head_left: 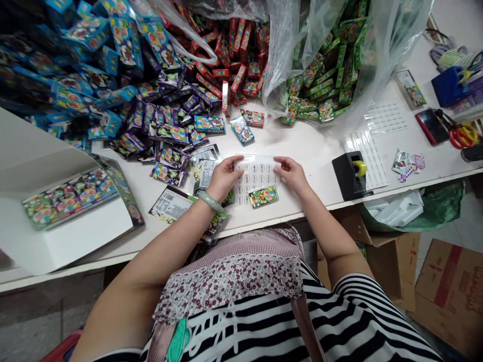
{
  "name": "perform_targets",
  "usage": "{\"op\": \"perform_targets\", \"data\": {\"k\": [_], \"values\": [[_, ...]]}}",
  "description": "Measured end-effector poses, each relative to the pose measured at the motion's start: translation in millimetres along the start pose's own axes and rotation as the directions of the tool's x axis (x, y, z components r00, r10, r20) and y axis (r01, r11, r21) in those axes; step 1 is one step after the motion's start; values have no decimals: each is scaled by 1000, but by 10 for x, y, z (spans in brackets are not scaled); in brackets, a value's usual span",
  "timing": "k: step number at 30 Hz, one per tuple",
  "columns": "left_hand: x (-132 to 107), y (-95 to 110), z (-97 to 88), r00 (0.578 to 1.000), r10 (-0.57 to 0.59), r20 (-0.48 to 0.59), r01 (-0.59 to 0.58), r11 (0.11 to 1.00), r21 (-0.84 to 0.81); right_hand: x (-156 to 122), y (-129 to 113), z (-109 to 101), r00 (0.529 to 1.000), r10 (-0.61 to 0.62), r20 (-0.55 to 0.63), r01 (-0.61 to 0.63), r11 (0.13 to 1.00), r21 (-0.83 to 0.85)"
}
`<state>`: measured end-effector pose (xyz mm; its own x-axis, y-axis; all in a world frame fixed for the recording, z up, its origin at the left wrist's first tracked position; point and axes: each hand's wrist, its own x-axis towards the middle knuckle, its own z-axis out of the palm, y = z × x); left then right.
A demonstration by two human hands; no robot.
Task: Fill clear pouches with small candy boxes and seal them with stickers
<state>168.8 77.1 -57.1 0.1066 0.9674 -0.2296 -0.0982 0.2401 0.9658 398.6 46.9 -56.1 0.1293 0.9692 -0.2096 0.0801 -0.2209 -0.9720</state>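
White worktop carries everything, and near the middle of its front edge is a thin see-through sheet; whether it lies flat or is slightly raised is hard to tell. The left hand is closed in a thumb-and-finger pinch on the sheet's upper left side, and the right hand pinches the upper right corner likewise. Light, even tension between them should prevent buckling. A green packet overlaps the sheet's lower part; better not drag it. Thumbs should stay off the round labels.
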Motion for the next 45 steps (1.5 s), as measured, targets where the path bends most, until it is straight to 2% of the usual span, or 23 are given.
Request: {"op": "perform_targets", "data": {"k": [3, 6, 9, 11, 13, 15, 18, 22, 25, 28, 31, 33, 36, 40, 45], "values": [[5, -17, -5, 1000, 3, -21, -2, 997, 71, -8, 21, -4, 999, 36, -5, -36, 999, -23], [-15, -9, -14, 998, 32, -47, -21, 977, 213, -31, 27, -15, 999, 45, -14, -46, 994, -102], [-55, 57, -30, 986, 168, -16, -149, 909, 388, -67, 8, -49, 1000, -3, -16, 0, 975, -222], [-69, 114, -47, 954, 298, 38, -278, 826, 491, -93, -8, -74, 998, -64, -28, 54, 960, -275], [-59, 154, -64, 932, 346, 109, -351, 785, 511, -113, -17, -89, 994, -103, -35, 89, 956, -281], [-31, 167, -74, 949, 259, 181, -314, 834, 454, -123, -13, -86, 998, -63, -8, 59, 969, -239], [14, 151, -65, 969, 64, 238, -155, 909, 387, -112, 5, -59, 997, 57, 46, -49, 987, -156], [66, 144, -21, 985, 42, 168, -113, 889, 444, -56, 11, -31, 987, 155, 45, -149, 982, -114], [99, 184, -5, 985, -26, 172, -68, 853, 518, -17, -8, -33, 973, 224, 47, -215, 965, -149], [109, 258, -10, 966, -142, 217, -20, 795, 607, -13, -40, -56, 982, 180, 64, -157, 952, -264], [93, 338, -13, 943, -209, 261, -35, 715, 699, -41, -84, -101, 991, 104, 88, -64, 923, -379], [75, 369, -4, 930, -230, 288, -52, 692, 720, -62, -119, -136, 989, 113, 91, -67, 913, -402], [46, 365, 21, 916, -229, 328, -60, 731, 680, -71, -176, -172, 972, 165, 166, -90, 918, -387], [19, 309, 52, 905, -199, 377, -78, 791, 606, -31, -246, -155, 951, 143, 274, -13, 904, -427], [12, 259, 47, 908, -210, 362, -68, 780, 622, 36, -302, -141, 937, 156, 312, 51, 824, -565]]}}
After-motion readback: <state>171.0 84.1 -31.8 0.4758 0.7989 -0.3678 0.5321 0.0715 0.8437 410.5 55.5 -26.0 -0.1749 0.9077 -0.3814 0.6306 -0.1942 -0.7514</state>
